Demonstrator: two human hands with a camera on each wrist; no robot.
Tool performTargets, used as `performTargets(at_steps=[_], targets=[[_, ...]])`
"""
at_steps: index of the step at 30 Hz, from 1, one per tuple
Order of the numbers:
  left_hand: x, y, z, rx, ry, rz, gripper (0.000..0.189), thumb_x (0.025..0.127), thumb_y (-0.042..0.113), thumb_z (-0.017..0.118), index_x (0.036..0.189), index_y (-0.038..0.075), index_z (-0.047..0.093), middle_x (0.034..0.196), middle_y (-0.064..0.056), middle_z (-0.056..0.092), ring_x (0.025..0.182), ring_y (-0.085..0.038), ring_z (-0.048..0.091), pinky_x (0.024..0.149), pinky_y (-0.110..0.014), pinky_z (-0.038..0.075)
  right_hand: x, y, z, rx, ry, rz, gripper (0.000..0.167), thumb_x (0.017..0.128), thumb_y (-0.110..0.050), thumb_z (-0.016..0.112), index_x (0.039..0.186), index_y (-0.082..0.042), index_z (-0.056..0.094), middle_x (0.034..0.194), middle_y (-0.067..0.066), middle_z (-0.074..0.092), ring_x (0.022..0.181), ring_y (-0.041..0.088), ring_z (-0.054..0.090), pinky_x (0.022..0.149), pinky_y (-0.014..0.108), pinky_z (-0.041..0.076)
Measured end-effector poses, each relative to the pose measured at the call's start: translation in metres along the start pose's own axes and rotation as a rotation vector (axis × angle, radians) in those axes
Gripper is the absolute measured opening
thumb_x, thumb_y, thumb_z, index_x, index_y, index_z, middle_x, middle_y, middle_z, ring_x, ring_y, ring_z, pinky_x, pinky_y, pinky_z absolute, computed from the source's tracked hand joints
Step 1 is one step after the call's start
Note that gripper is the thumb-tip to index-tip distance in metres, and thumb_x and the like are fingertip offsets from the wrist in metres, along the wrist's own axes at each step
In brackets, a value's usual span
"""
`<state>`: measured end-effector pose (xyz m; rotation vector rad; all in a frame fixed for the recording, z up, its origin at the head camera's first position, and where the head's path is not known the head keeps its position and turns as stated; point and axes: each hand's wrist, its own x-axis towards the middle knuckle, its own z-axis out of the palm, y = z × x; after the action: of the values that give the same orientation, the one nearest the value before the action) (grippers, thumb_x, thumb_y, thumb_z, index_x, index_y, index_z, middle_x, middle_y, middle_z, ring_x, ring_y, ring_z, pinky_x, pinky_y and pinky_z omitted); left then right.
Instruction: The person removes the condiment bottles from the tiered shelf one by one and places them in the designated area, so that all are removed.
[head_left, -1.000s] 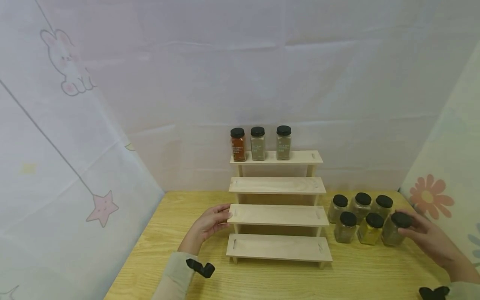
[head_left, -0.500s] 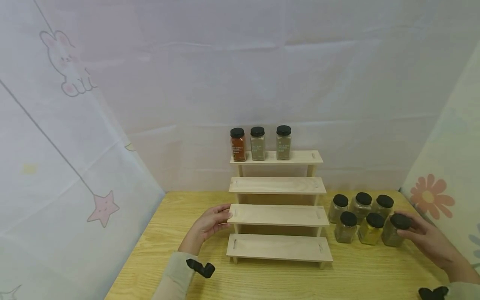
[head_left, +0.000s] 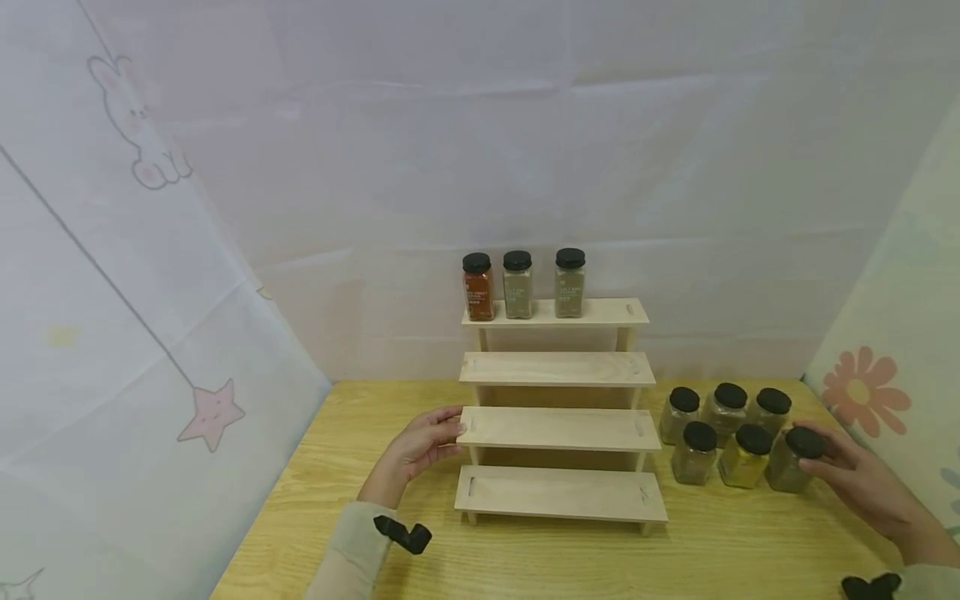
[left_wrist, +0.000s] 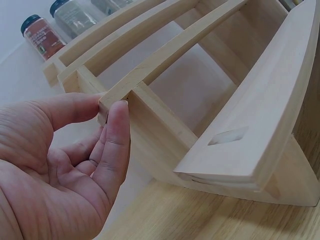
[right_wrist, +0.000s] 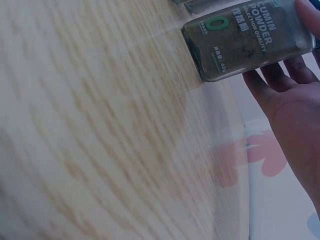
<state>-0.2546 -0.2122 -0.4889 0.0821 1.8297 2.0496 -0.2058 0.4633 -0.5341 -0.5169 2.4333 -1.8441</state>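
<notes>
A pale wooden stepped rack [head_left: 558, 429] stands on the table. My left hand [head_left: 415, 447] holds the left end of its second board from the front; in the left wrist view, finger and thumb pinch that board's corner [left_wrist: 116, 96]. To the right of the rack, my right hand [head_left: 862, 483] grips a black-lidded spice jar [head_left: 784, 468] near its top. The right wrist view shows the label of this cumin powder jar [right_wrist: 245, 40], its base at the tabletop and fingers around its upper part.
Several more black-lidded jars cluster beside the held one, including a yellow jar [head_left: 742, 467]. On the top board stand a red jar [head_left: 478, 296] and two greenish-grey jars [head_left: 517, 293]. A printed cloth [head_left: 420, 183] hangs behind and at both sides of the table [head_left: 570, 562].
</notes>
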Motion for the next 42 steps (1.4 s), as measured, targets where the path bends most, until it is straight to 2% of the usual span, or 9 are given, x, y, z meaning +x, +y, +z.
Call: performTargets(at_steps=[8,15,19,20,24,26,27,35,42], targets=[[0.002,0.002,0.001,-0.012,-0.011,0.005,0.070,0.099,0.009,0.065,0.158,-0.002,0.028,0.158,-0.028,0.030,0.098,-0.013,0.065,0.079,-0.024,0.059,0.005,-0.023,-0.006,-0.192,0.019,0.000,0.063,0.109,-0.006,0.042,0.165,-0.018,0.014,0.151,-0.027,0.031,0.122,-0.025,0.035,0.079,0.004,0.039],[0.001,0.000,-0.001,0.001,-0.004,0.001,0.069,0.099,0.009,0.066,0.156,-0.003,0.030,0.139,-0.021,0.048,0.095,-0.014,0.065,0.081,-0.027,0.060,0.030,-0.095,-0.004,-0.266,0.079,-0.109,0.053,0.108,-0.003,0.042,0.159,-0.008,0.029,0.143,-0.019,0.051,0.124,-0.012,0.050,0.093,0.004,0.040],[0.002,-0.001,-0.001,-0.010,0.000,0.003,0.068,0.099,0.008,0.064,0.157,-0.002,0.030,0.145,-0.023,0.042,0.092,-0.013,0.063,0.078,-0.025,0.060,0.054,-0.135,0.003,-0.302,0.059,-0.158,0.051,0.108,-0.005,0.044,0.158,-0.008,0.033,0.143,-0.017,0.053,0.123,-0.009,0.053,0.094,0.004,0.040],[0.002,0.000,-0.001,-0.012,0.000,0.003,0.067,0.099,0.008,0.064,0.156,-0.001,0.031,0.148,-0.025,0.038,0.091,-0.013,0.063,0.078,-0.024,0.059,0.060,-0.144,0.005,-0.336,0.074,-0.170,0.050,0.108,-0.006,0.045,0.157,-0.009,0.036,0.141,-0.017,0.056,0.122,-0.010,0.053,0.106,0.008,0.034],[0.001,-0.001,0.000,-0.013,-0.005,0.004,0.067,0.099,0.008,0.064,0.157,-0.001,0.031,0.154,-0.028,0.029,0.090,-0.012,0.062,0.078,-0.024,0.059,0.083,-0.174,0.020,-0.368,0.070,-0.107,0.049,0.108,-0.018,0.050,0.156,-0.017,0.039,0.138,-0.018,0.057,0.119,-0.012,0.053,0.102,0.007,0.034],[0.002,0.000,0.000,-0.015,-0.008,0.003,0.067,0.099,0.008,0.064,0.157,-0.001,0.031,0.155,-0.028,0.028,0.090,-0.012,0.062,0.078,-0.024,0.059,0.093,-0.184,0.028,-0.349,0.064,-0.094,0.048,0.108,-0.020,0.051,0.154,-0.017,0.041,0.138,-0.016,0.058,0.119,-0.011,0.053,0.102,0.008,0.033],[0.002,-0.001,0.000,-0.015,-0.008,0.004,0.067,0.099,0.008,0.064,0.157,-0.001,0.031,0.154,-0.028,0.029,0.090,-0.012,0.062,0.078,-0.024,0.059,0.099,-0.188,0.033,-0.324,0.048,-0.102,0.047,0.108,-0.019,0.051,0.154,-0.016,0.042,0.138,-0.014,0.058,0.121,-0.008,0.054,0.089,0.006,0.040],[0.004,-0.002,-0.001,0.011,-0.024,0.009,0.068,0.099,0.010,0.066,0.156,-0.003,0.031,0.147,-0.025,0.042,0.094,-0.013,0.064,0.085,-0.029,0.059,0.137,-0.201,0.062,-0.301,0.053,-0.142,0.045,0.105,-0.021,0.057,0.149,-0.015,0.048,0.136,-0.010,0.060,0.119,-0.001,0.060,0.092,0.007,0.045],[0.004,-0.002,-0.003,0.010,-0.029,0.004,0.068,0.099,0.010,0.066,0.156,-0.002,0.031,0.148,-0.023,0.043,0.096,-0.013,0.065,0.086,-0.029,0.059,0.167,-0.216,0.083,-0.245,0.025,-0.116,0.051,0.105,-0.029,0.057,0.152,-0.013,0.044,0.147,0.008,0.053,0.121,0.002,0.059,0.095,0.011,0.046]])
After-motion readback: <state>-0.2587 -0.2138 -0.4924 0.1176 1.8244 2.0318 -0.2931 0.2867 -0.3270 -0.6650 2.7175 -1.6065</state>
